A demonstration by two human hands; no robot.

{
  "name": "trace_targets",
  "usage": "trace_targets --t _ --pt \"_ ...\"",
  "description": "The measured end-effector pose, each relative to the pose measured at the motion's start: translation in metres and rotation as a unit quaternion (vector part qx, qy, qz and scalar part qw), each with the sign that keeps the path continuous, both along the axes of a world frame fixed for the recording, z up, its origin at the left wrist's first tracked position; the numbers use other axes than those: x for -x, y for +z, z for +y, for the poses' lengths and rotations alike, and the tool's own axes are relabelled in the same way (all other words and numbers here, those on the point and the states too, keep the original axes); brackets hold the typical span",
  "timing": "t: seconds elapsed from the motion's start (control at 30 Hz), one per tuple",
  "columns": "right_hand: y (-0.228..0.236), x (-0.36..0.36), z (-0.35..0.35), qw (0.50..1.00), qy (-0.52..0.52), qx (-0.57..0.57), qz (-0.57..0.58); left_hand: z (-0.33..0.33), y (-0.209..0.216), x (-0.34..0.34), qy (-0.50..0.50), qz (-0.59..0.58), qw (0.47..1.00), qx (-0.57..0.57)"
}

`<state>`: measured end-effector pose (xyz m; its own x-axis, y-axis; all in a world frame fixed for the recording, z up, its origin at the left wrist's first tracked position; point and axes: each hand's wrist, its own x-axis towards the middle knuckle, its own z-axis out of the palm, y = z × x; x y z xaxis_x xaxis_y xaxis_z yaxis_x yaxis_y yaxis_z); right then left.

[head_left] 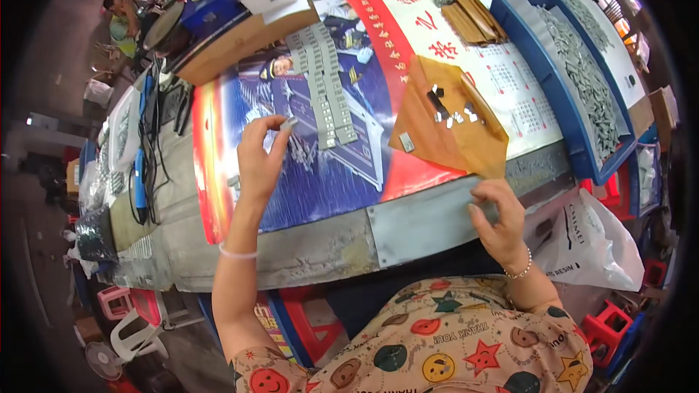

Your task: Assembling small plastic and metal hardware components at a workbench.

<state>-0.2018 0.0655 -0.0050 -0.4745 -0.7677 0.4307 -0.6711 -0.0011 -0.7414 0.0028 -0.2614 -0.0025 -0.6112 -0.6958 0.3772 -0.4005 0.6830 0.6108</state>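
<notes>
Bright, even light over the centre; dark vignette and bent edges all round, soft blur toward nine o'clock.

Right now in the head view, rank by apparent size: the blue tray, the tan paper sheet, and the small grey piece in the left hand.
1. Blue tray
2. Tan paper sheet
3. Small grey piece, pinched in the left hand

Left forearm rises from the lower edge, bare, a thin pale band at the wrist; left hand (pixel 261 160) is raised, thumb and forefinger pinched together at the tips, other fingers curled loosely behind. Right forearm enters lower right, a bead bracelet at the wrist. Right hand (pixel 497 220) is held low, palm down, fingers bent inward, thumb tucked against them.
</notes>
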Motion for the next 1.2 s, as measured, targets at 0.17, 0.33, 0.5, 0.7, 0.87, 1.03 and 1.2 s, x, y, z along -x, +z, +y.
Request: trace_targets --t 0.17,0.33,0.5,0.7,0.87,1.03,1.2 --pt "-0.014 -0.001 -0.001 1.0 -0.024 0.011 0.017 -0.063 -0.027 0.035 -0.027 -0.024 0.997 0.062" --pt "-0.012 0.001 -0.004 0.999 -0.032 0.011 0.004 -0.091 -0.036 0.054 -0.058 -0.064 0.992 0.094" --pt "-0.012 0.002 -0.006 0.999 -0.029 0.008 0.013 -0.101 -0.031 0.062 -0.095 -0.07 0.989 0.093" --pt "-0.009 0.002 -0.008 0.999 -0.024 0.006 0.022 -0.106 -0.028 0.065 -0.119 -0.079 0.986 0.083" --pt "-0.009 0.002 -0.01 0.999 -0.024 0.006 0.024 -0.106 -0.027 0.07 -0.126 -0.071 0.985 0.097" --pt "-0.009 0.003 -0.009 0.999 -0.026 0.003 0.024 -0.105 -0.026 0.078 -0.147 -0.059 0.982 0.102" --pt "-0.008 0.003 -0.009 0.999 -0.026 -0.002 0.034 -0.104 -0.024 0.077 -0.16 -0.045 0.978 0.127"
